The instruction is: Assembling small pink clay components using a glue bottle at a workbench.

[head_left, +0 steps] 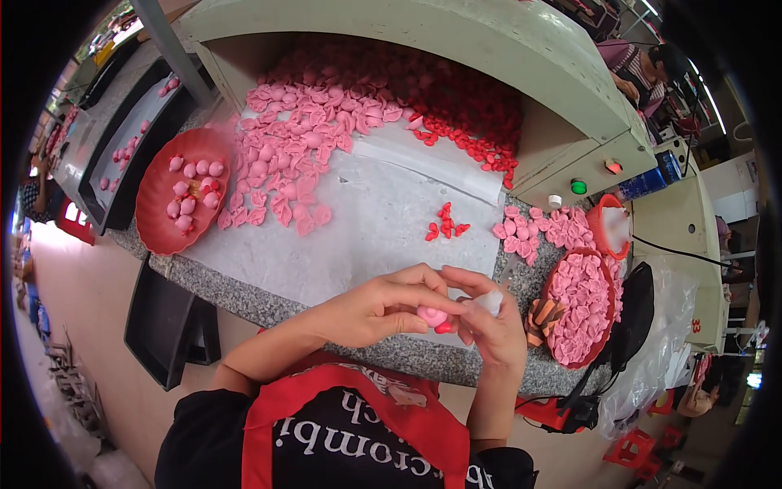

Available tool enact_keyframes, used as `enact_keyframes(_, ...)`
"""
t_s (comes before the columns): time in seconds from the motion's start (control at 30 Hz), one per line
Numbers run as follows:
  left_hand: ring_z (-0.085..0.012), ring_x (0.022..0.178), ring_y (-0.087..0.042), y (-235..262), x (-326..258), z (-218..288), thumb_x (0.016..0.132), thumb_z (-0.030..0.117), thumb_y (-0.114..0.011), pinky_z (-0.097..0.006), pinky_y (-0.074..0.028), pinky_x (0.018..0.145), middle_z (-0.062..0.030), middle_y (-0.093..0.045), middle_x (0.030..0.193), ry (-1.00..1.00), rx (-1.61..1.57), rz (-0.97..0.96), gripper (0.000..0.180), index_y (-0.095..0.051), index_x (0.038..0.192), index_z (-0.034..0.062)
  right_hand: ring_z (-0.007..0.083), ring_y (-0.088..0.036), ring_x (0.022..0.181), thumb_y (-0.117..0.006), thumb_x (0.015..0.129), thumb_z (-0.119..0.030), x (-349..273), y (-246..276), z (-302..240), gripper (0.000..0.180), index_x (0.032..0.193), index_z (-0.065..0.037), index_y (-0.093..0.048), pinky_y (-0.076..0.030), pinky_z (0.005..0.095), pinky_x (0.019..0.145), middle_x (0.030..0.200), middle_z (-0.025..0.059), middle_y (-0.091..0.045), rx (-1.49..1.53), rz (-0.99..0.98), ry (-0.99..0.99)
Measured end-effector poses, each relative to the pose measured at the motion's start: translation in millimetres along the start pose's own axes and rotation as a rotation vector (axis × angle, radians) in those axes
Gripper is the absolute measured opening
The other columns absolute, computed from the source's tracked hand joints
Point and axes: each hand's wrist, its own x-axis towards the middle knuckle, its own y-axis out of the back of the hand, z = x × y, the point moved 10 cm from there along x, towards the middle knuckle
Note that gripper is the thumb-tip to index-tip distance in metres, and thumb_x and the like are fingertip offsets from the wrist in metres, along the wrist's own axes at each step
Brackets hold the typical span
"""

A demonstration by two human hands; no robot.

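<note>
In front of my chest, my left hand (395, 306) pinches a small round pink piece (432, 315) between thumb and fingers. A small red piece (443, 328) shows against its lower right side. Close beside it, the fingers of my right hand (495, 330) are curled in and meet those of the left. A small whitish thing (489, 301) sits within the right hand, partly covered; its kind is unclear. Just beyond my hands, a few loose red pieces (446, 222) lie on the white sheet (371, 244) over the speckled worktop.
A pale green box-shaped machine (521, 41) shelters heaped pink petal-like pieces (301, 122) and red pieces (481, 138). On the left stands a red scalloped dish (155, 196) with round pink pieces; on the right, a red basket (608, 314) of pink pieces. Black trays (155, 326) lean below the left edge.
</note>
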Motion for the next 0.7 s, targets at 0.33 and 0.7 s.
enact_keyframes(0.33, -0.0193, 0.087, -0.06, 10.3, -13.7, -43.6, 0.081, 0.011, -0.059, -0.029, -0.05, 0.075, -0.0149, -0.058, 0.105, 0.273, -0.543, 0.096, 0.029, -0.055, 0.107, -0.0009, 0.0096, -0.056, 0.055, -0.06, 0.075, -0.007, 0.8, -26.5, 20.9, 0.039, 0.111, 0.004, -0.05, -0.036, 0.0155, 0.037, 0.081, 0.0086, -0.06, 0.008, -0.137, -0.241)
enact_keyframes(0.7, -0.0137, 0.072, -0.057, 9.5, -10.5, -37.8, 0.082, 0.01, -0.056, -0.024, -0.047, 0.067, -0.0092, -0.061, 0.095, 0.27, -0.567, 0.185, 0.029, -0.055, 0.109, -0.0012, 0.0137, -0.058, 0.056, -0.061, 0.075, -0.009, 4.2, -22.2, 26.8, 0.038, 0.108, 0.007, -0.051, -0.037, 0.0173, 0.037, 0.079, 0.0122, -0.06, 0.027, -0.044, -0.167)
